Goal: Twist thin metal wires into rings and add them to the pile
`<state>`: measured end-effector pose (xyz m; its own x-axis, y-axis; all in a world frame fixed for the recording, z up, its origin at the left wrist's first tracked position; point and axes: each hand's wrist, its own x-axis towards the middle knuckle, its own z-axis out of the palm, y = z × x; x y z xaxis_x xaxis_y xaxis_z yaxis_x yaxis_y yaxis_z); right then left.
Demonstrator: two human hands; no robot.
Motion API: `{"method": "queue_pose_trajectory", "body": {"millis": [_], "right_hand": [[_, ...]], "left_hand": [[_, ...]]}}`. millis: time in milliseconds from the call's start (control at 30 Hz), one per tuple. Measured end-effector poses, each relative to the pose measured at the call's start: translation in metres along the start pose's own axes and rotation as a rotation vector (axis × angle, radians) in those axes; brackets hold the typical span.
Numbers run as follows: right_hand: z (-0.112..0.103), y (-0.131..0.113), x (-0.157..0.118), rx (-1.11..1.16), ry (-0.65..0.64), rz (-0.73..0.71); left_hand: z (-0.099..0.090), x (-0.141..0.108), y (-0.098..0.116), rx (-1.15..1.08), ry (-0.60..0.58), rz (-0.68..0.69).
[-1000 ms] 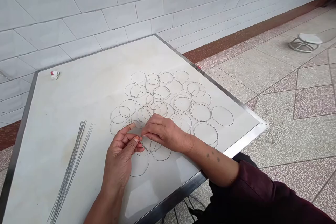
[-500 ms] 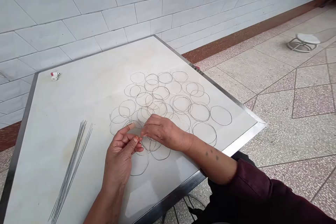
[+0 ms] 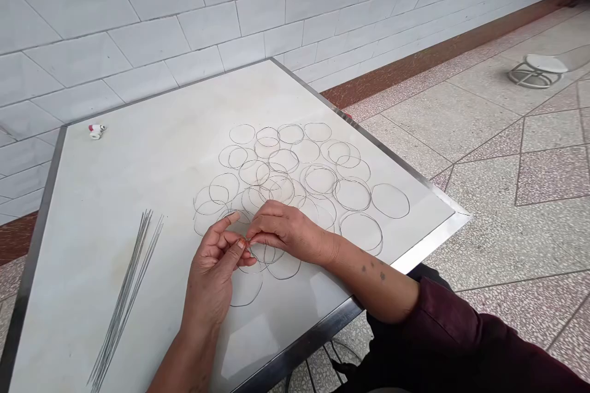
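Observation:
Both my hands meet over the near part of the white table (image 3: 152,172). My left hand (image 3: 214,267) pinches thumb against fingers, its index finger stretched outward. Right against those fingertips, my right hand (image 3: 292,233) is closed in a pinch too. A thin wire ring (image 3: 262,285) curves out beneath my left hand; its upper part is hidden by the fingers, and the pinched wire ends barely show. Beyond and around the hands lie several overlapping wire rings (image 3: 409,202), flat on the table. To the left rests a loose bundle of straight wires (image 3: 120,301).
A small white and red object (image 3: 96,131) sits near the table's far left corner. The metal table edge (image 3: 299,344) runs close to me. A white tiled wall (image 3: 152,49) stands behind, and a low round stool (image 3: 544,67) is on the floor at right.
My right hand's fingers have shifted slightly at the left fingertips, both hands staying together. The whole view has moved a little.

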<state>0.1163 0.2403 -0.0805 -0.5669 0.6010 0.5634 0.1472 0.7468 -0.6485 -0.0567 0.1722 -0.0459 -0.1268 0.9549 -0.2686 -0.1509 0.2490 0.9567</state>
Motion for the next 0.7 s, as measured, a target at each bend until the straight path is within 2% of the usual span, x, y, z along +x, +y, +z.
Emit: {"method": "queue_pose_trajectory", "body": {"millis": [133,333,500,600,700], "right_hand": [[-0.001,0.000,0.001,0.042,-0.008,-0.019],[-0.001,-0.003,0.002,0.120,0.010,0.062],[-0.001,-0.009,0.003,0.223,0.040,0.273],[-0.003,-0.016,0.006,0.347,0.010,0.434],[-0.003,-0.022,0.008,0.422,-0.026,0.499]], "left_hand": [[0.000,0.001,0.001,-0.076,0.005,-0.043],[-0.001,0.003,0.000,-0.154,-0.001,-0.093],[-0.002,0.005,-0.005,-0.243,-0.044,-0.131],[0.002,0.004,-0.003,-0.402,-0.063,-0.171],[0.009,0.001,0.000,-0.575,-0.090,-0.263]]}}
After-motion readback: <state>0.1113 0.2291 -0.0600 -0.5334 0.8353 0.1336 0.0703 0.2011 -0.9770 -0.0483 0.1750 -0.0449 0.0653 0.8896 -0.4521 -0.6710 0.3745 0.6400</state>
